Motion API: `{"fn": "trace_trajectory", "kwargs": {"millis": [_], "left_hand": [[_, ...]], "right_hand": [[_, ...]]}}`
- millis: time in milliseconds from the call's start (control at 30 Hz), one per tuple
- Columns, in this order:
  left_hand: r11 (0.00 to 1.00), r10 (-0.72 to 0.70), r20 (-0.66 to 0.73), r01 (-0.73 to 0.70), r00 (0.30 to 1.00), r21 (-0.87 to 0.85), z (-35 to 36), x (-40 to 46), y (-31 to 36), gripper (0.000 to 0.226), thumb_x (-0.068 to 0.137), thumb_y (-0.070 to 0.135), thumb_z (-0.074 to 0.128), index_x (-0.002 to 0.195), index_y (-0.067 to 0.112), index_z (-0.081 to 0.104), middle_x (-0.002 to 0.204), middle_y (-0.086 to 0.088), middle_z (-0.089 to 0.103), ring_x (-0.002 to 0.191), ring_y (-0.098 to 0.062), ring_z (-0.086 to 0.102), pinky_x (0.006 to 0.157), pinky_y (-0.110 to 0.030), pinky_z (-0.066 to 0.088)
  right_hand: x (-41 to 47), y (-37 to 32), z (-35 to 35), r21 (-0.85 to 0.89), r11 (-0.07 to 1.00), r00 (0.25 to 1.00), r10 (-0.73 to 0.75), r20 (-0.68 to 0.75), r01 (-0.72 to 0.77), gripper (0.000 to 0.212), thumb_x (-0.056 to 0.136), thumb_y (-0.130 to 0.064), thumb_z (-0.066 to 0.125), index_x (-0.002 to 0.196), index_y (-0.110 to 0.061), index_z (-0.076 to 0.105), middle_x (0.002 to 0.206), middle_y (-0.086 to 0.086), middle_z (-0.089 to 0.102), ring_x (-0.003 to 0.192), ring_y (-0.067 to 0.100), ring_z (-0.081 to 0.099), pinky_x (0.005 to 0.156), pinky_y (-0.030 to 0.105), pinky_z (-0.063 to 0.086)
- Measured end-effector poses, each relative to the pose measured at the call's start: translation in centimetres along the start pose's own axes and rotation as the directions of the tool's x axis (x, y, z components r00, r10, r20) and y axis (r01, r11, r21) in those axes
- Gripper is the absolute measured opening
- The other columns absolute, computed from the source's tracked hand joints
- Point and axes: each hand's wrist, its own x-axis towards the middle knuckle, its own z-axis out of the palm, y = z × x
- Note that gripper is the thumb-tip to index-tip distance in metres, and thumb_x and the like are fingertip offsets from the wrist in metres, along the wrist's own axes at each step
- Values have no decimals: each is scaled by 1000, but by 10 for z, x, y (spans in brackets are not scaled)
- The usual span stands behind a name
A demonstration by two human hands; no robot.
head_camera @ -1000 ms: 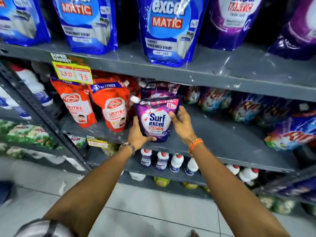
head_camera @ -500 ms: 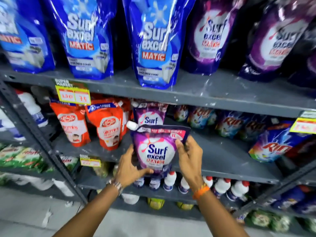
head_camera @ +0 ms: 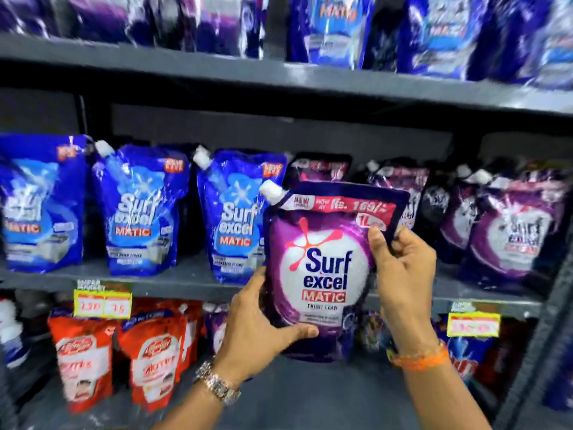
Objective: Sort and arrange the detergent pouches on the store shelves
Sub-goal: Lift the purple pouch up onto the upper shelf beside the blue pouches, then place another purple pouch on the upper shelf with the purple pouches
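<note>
I hold a purple Surf Excel Matic pouch (head_camera: 325, 268) upright in front of the middle shelf (head_camera: 186, 279). My left hand (head_camera: 257, 327) grips its lower left corner, thumb across the bottom front. My right hand (head_camera: 403, 271) pinches its upper right edge. Behind it on that shelf stand blue Surf Excel pouches (head_camera: 139, 209) to the left and purple Surf Excel pouches (head_camera: 508, 228) to the right. The held pouch hangs at the boundary between the two groups, partly hiding a purple pouch (head_camera: 319, 169) behind it.
Blurred purple and blue pouches (head_camera: 338, 26) fill the top shelf. Below, red Lifebuoy pouches (head_camera: 152, 352) stand at the left, with yellow price tags (head_camera: 102, 304) on the shelf edge. A dark upright post (head_camera: 542, 336) frames the right side.
Both hands have lifted the purple pouch from the lower shelf up to the level of the middle shelf, and my view has tilted upward with it.
</note>
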Motion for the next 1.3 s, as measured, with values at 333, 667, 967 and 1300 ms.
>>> {"fn": "trace_trajectory", "kwargs": {"millis": [333,667,967,1300], "left_hand": [[998,-54,-41,55,998,20,47,100,7,89,46,38,95,122,26,50,123,6,68,113,-15,67,102,-42,54],[987,-153,10,153,988,41,66,121,-5,86,65,15,91,136,14,44,133,-5,63,122,-22,60,105,-42,51],[980,-127,71,114,989,162,51,95,5,114,75,21,85,159,22,7,161,-1,33,148,-17,35,121,-38,32],[975,-162,-175,184,971,123,-25,-37,-92,43,80,-10,72,99,27,68,95,7,76,90,-6,73,87,-27,60]], "right_hand": [[109,22,21,-32,995,995,93,-22,-94,45,90,-33,68,89,11,59,94,39,66,71,35,68,69,64,58],[125,44,26,-97,984,989,150,12,-148,34,95,-22,67,70,-7,50,63,6,60,58,21,61,55,37,54],[107,41,13,-104,973,971,214,101,-204,41,96,-34,63,109,5,62,85,4,72,77,10,71,76,37,59],[-71,70,1,-34,985,952,-172,-252,169,29,101,-11,53,103,-38,63,98,8,69,95,28,67,86,36,52]]}}
